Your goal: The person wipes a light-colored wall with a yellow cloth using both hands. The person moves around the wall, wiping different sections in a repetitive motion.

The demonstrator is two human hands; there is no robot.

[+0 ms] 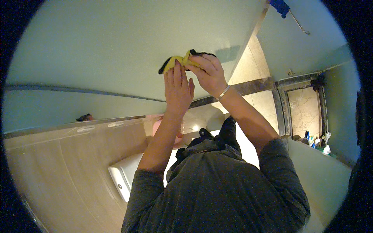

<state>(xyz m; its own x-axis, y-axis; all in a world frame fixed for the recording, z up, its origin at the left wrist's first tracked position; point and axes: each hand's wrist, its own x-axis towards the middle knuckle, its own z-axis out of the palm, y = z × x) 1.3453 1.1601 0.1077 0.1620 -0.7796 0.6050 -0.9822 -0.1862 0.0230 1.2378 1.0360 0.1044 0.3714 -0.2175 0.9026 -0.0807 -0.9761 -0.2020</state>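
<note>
Both hands are raised against a pale green wall (pixel 116 49), a yellow cloth with black edging (pixel 174 61) between them and the wall. My left hand (pixel 177 90) lies with its fingers extended over the lower left part of the cloth; whether they grip it is hard to tell. On the right, my right hand (pixel 207 71), with a metal bangle at the wrist, has its fingers bent around the bunched cloth. One black corner sticks out at the left, and black edging shows above my right fingers.
A white toilet cistern (pixel 129 174) stands at lower left beside a beige tiled wall (pixel 67 169). Behind my left forearm is a pink object. At right are a doorway with a dark stone frame (pixel 281 107), a blue cloth (pixel 280 7) near a metal hook, and several small items on a ledge.
</note>
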